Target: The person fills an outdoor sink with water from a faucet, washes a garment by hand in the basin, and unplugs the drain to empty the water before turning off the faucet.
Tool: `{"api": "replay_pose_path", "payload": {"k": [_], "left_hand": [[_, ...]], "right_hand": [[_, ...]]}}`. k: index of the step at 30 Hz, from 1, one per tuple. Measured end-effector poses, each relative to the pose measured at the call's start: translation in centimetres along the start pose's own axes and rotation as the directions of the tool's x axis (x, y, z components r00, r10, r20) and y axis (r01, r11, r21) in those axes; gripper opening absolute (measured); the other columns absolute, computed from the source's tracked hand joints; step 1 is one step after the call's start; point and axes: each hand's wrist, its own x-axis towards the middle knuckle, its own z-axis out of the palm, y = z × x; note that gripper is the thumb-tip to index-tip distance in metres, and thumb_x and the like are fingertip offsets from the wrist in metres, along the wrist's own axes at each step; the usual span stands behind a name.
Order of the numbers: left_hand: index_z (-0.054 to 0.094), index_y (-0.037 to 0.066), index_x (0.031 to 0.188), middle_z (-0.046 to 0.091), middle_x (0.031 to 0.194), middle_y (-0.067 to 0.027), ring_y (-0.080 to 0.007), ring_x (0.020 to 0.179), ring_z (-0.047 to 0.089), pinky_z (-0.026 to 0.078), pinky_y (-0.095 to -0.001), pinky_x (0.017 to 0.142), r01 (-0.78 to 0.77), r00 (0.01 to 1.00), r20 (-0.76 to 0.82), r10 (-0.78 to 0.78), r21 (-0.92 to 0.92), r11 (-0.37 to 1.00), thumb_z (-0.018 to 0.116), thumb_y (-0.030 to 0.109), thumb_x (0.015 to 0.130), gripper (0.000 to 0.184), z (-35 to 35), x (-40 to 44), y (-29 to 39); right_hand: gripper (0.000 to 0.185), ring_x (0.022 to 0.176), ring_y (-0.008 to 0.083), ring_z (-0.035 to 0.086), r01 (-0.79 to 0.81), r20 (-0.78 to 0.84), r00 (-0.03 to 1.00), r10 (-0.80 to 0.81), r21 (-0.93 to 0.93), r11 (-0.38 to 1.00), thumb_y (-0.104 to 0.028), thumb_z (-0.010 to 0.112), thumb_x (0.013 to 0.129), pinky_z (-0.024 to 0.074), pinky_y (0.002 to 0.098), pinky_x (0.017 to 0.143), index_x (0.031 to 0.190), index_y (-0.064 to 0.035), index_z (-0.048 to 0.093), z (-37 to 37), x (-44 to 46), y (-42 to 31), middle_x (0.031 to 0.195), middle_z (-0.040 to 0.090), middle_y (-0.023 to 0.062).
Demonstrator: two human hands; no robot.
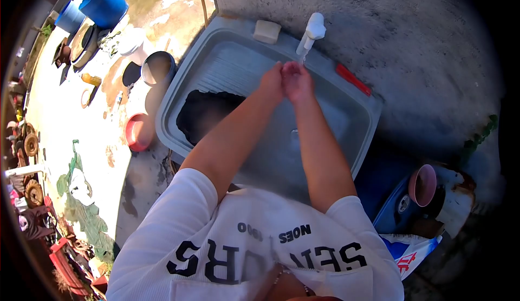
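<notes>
At the grey sink [227,36], both my hands are raised together below the white tap [314,27], where a thin stream of water [304,57] runs down. My right hand [297,82] is open and cupped, its palm turned up under the stream. Against it rests my left hand [272,82], also open and cupped, with its fingers partly hidden. Neither hand grips an object. A dark wet cloth [206,111] lies on the left part of the basin, partly covered by my left forearm. On the back rim are a pale bar of soap [267,31] and a red object [353,79].
A rough grey wall [411,46] rises behind the sink. To the left stand blue tubs [104,4], a dark bucket [158,68] and a red basin [140,132] on the ground. At right, a pink bowl [422,185] rests by a blue barrel [391,209].
</notes>
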Motion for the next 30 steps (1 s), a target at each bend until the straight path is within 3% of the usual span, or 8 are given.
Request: {"api": "replay_pose_path", "payload": {"k": [7,11,14,17,19,22,24,30], "left_hand": [[0.064,0.013,0.086,0.068,0.085,-0.0035,-0.0201,0.090,0.066,0.055,-0.0389,0.080,0.365,0.728,0.660,-0.184,-0.146,0.920,0.050,0.025,0.103,0.026,-4.6,7.1,-0.7],[0.065,0.010,0.104,0.068,0.102,-0.0072,-0.0215,0.096,0.065,0.054,-0.0387,0.087,0.276,0.896,0.393,-0.209,-0.122,0.953,0.048,0.029,0.104,0.025,-1.1,4.1,-1.5],[0.063,0.010,0.107,0.068,0.106,-0.0086,-0.0233,0.097,0.066,0.056,-0.0424,0.088,0.246,0.949,0.221,-0.224,-0.077,0.966,0.039,0.031,0.106,0.032,0.9,1.7,-1.3],[0.064,0.008,0.110,0.068,0.107,-0.0086,-0.0229,0.098,0.066,0.054,-0.0408,0.089,0.188,0.978,0.084,-0.191,0.036,0.981,0.044,0.031,0.105,0.031,1.2,-0.5,-0.2],[0.068,0.007,0.107,0.069,0.099,-0.0057,-0.0195,0.093,0.065,0.053,-0.0352,0.086,0.173,0.985,-0.029,-0.171,0.135,0.976,0.057,0.030,0.101,0.026,1.0,-2.9,1.8],[0.069,0.004,0.118,0.072,0.105,-0.0067,-0.0209,0.100,0.067,0.052,-0.0369,0.093,-0.190,0.966,0.081,0.244,0.866,0.462,0.060,0.031,0.100,0.034,-2.8,-4.5,6.0],[0.065,0.010,0.130,0.067,0.128,-0.0168,-0.0324,0.114,0.066,0.051,-0.0425,0.098,-0.345,0.825,0.362,0.434,0.931,-0.122,0.060,0.036,0.097,0.042,-8.3,-4.2,10.2],[0.048,0.015,0.149,0.049,0.150,-0.0209,-0.0385,0.142,0.043,0.036,-0.0468,0.116,0.008,0.915,0.160,0.371,0.911,-0.412,0.073,0.056,0.085,0.080,-15.0,-12.0,17.7]], "right_hand": [[0.032,0.064,0.0164,0.059,0.083,0.019,0.997,-0.081,-0.259,0.962,-0.033,0.059,0.104,0.0483,0.0290,0.057,0.089,-0.0050,0.062,1.8,-1.2,-0.5,0.077,0.065,0.0071],[0.034,0.058,0.0124,0.054,0.367,0.144,0.882,-0.448,-0.806,0.463,-0.035,0.060,0.104,0.0432,0.0287,0.053,0.087,-0.0055,0.061,1.7,-0.4,0.0,0.074,0.062,0.0034],[0.031,0.062,0.0189,0.059,0.391,0.251,0.860,-0.443,-0.883,0.259,-0.033,0.060,0.103,0.0472,0.0367,0.058,0.089,-0.0047,0.062,0.6,-0.2,0.2,0.078,0.065,0.0059],[0.030,0.073,0.0291,0.066,0.506,0.632,0.632,-0.449,-0.775,-0.379,-0.031,0.060,0.101,0.0500,0.0458,0.068,0.090,-0.0034,0.062,-0.1,-0.3,0.9,0.084,0.068,0.0111],[0.029,0.088,0.0347,0.067,0.471,0.567,0.743,-0.355,-0.821,-0.324,-0.031,0.063,0.098,0.0512,0.0476,0.078,0.098,-0.0030,0.064,-0.7,-1.4,1.4,0.095,0.069,0.0153],[0.040,0.109,0.0377,0.063,0.513,0.542,0.825,-0.160,-0.837,-0.191,-0.033,0.069,0.094,0.0500,0.0478,0.092,0.122,-0.0051,0.061,-2.6,-3.8,4.0,0.116,0.066,0.0192],[0.059,0.121,0.0381,0.057,0.593,0.605,0.796,-0.011,-0.785,-0.181,-0.033,0.073,0.090,0.0470,0.0475,0.100,0.139,-0.0082,0.051,-2.7,-6.5,6.4,0.131,0.060,0.0203],[0.088,0.125,0.0402,0.053,0.574,0.537,0.809,0.239,-0.638,-0.514,-0.017,0.084,0.077,0.0449,0.0467,0.105,0.153,-0.0132,0.039,-2.9,-12.4,12.2,0.137,0.053,0.0202]]}}
